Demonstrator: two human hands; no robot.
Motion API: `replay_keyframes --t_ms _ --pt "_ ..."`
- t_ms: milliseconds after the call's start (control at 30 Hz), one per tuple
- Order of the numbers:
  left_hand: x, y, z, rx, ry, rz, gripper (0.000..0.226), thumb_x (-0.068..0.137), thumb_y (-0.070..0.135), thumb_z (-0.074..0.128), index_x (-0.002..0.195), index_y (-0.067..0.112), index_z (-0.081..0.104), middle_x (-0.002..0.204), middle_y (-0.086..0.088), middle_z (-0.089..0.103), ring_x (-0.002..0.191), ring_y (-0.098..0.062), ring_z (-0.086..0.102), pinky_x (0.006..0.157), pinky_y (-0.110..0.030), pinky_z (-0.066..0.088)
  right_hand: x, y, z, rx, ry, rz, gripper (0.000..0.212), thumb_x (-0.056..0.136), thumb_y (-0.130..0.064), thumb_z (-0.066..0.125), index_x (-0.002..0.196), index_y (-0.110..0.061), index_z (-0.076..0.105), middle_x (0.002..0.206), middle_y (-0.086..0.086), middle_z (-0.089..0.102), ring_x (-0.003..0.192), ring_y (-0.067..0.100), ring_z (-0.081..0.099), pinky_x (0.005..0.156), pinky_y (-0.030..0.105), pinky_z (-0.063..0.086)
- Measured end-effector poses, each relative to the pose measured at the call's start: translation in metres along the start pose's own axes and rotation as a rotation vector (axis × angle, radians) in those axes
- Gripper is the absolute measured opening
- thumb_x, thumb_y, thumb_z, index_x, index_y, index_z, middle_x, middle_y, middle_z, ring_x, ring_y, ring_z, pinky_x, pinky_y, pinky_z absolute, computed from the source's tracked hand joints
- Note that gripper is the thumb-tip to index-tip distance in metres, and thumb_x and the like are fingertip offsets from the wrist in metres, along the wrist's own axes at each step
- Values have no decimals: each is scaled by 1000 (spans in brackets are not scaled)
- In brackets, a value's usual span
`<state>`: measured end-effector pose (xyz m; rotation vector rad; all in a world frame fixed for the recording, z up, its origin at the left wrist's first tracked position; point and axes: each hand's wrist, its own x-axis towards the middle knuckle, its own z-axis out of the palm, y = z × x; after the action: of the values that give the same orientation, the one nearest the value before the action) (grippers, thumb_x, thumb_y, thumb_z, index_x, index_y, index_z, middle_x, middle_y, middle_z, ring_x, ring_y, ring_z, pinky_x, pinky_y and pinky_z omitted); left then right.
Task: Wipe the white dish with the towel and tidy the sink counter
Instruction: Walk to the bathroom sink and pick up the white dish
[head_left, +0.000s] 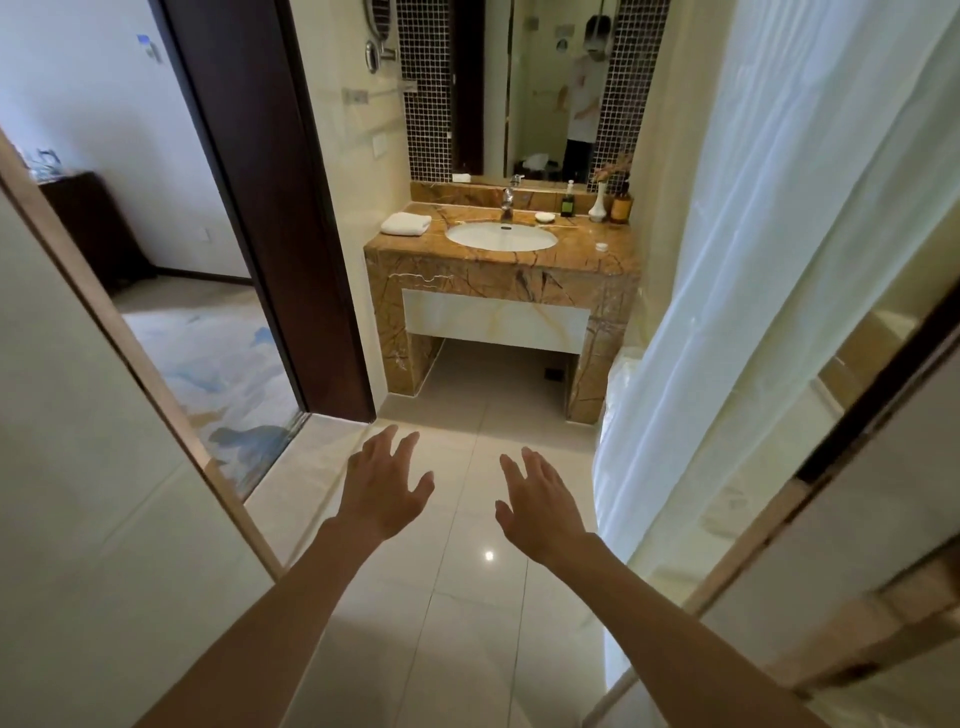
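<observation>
Across the tiled floor (467, 415), well apart from both hands, stands the marble tabletop (571, 254) with its oval sink (501, 236). We see the folded towel (405, 224) on the tabletop's left end, its long axis running left to right, and the small white dish (544, 216) behind the sink, right of the faucet (507, 202). Both lie straight ahead of and above the fingers as we view them. We judge the left hand (382, 480) nearer the towel and the right hand (543, 501) nearer the dish. Each arm reaches forward, palm down, over the floor. All fingers (402, 447) are spread and released, grasping nothing. A walk forward precedes any reach.
</observation>
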<state>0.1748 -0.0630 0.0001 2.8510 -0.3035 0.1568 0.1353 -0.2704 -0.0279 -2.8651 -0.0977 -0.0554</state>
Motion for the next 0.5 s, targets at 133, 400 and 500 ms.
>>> replay_keyframes --t_ms 133,400,500 --pt "33 -4 2 -10 0 0 60 89 48 46 140 20 33 153 -11 28 140 -30 26 112 -48 24 37 7 5 -6 -4 12 60 97 -34 46 149 -16 22 159 17 20 147 34 17 118 41 16" --pt "127 -31 14 8 -18 25 62 87 51 45 141 21 31 152 -12 30 138 -31 27 110 -49 27 122 14 11 -9 27 61 56 95 -28 51 145 -15 29 155 20 28 144 35 26 116 41 23" --pt "169 -45 12 -21 4 71 64 85 50 46 140 21 31 149 -12 34 135 -31 30 107 -49 30 160 14 5 -5 54 86 55 94 -25 52 144 -14 31 154 20 29 142 34 30 116 40 26"
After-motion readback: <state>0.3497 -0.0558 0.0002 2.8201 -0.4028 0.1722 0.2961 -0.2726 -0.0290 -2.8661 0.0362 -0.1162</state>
